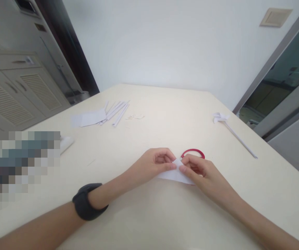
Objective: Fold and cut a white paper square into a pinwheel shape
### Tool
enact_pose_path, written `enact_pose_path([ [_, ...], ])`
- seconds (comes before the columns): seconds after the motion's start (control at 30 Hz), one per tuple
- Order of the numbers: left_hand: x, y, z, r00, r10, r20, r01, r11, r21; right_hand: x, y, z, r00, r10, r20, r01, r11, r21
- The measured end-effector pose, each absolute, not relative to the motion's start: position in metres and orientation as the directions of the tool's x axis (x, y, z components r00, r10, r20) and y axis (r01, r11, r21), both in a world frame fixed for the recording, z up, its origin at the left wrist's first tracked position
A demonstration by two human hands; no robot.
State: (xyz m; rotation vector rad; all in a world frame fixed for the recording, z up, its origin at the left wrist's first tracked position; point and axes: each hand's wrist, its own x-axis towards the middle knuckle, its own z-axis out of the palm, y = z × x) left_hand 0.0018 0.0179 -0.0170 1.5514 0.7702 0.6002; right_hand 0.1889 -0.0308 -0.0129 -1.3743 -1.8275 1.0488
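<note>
White folded paper [174, 174] pinched btwn left hand [156, 163] & right hand [198, 171].

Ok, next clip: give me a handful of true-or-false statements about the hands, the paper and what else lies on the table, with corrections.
1. Both hands pinch the small white paper piece. True: the left hand and right hand meet at its top corner.
2. The red loop lies left of the left hand. False: it shows just behind the right hand.
3. A dark wristband sits on the left wrist. True.
4. The paper pinwheel on a stick is held in the right hand. False: it lies apart on the table, far right.
5. White paper strips lie at the far left of the table. True.
</note>
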Motion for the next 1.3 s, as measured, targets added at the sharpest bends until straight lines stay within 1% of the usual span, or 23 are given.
enact_pose_path([
  [0.1, 0.002, 0.016, -0.020, 0.644, 0.765, -0.021, 0.152, -0.102, 0.983, 0.187, -0.032, -0.014, -0.265, 0.963, 0.038, 0.567, 0.188, -0.802],
  [0.2, 0.003, 0.017, -0.024, 0.686, 0.727, -0.039, 0.156, -0.094, 0.983, 0.185, -0.032, -0.018, -0.265, 0.963, 0.057, 0.639, 0.220, -0.737],
  [0.3, 0.003, 0.020, -0.027, 0.707, 0.706, -0.044, 0.156, -0.095, 0.983, 0.184, -0.033, -0.019, -0.272, 0.958, 0.085, 0.664, 0.251, -0.704],
  [0.4, 0.003, 0.021, -0.025, 0.703, 0.711, -0.038, 0.162, -0.108, 0.981, 0.185, -0.035, -0.017, -0.286, 0.952, 0.109, 0.649, 0.276, -0.709],
  [0.53, 0.003, 0.020, -0.020, 0.693, 0.719, -0.058, 0.165, -0.080, 0.983, 0.187, -0.036, -0.012, -0.274, 0.954, 0.126, 0.637, 0.278, -0.719],
  [0.67, 0.002, 0.017, -0.018, 0.678, 0.733, -0.060, 0.152, -0.060, 0.987, 0.186, -0.036, -0.011, -0.265, 0.962, 0.069, 0.633, 0.228, -0.740],
  [0.77, 0.001, 0.017, -0.015, 0.639, 0.767, -0.059, 0.142, -0.042, 0.989, 0.186, -0.035, -0.012, -0.264, 0.963, 0.043, 0.656, 0.212, -0.725],
  [0.9, -0.002, 0.019, -0.004, 0.609, 0.785, -0.116, 0.179, 0.006, 0.984, 0.186, -0.036, -0.012, -0.268, 0.963, 0.034, 0.653, 0.207, -0.729],
  [1.1, -0.002, 0.018, 0.005, 0.604, 0.792, -0.086, 0.240, -0.078, 0.968, 0.186, -0.037, -0.011, -0.261, 0.965, 0.022, 0.644, 0.191, -0.741],
  [1.3, -0.002, 0.018, 0.000, 0.609, 0.789, -0.082, 0.255, -0.097, 0.962, 0.186, -0.037, -0.010, -0.234, 0.972, 0.035, 0.659, 0.185, -0.729],
])
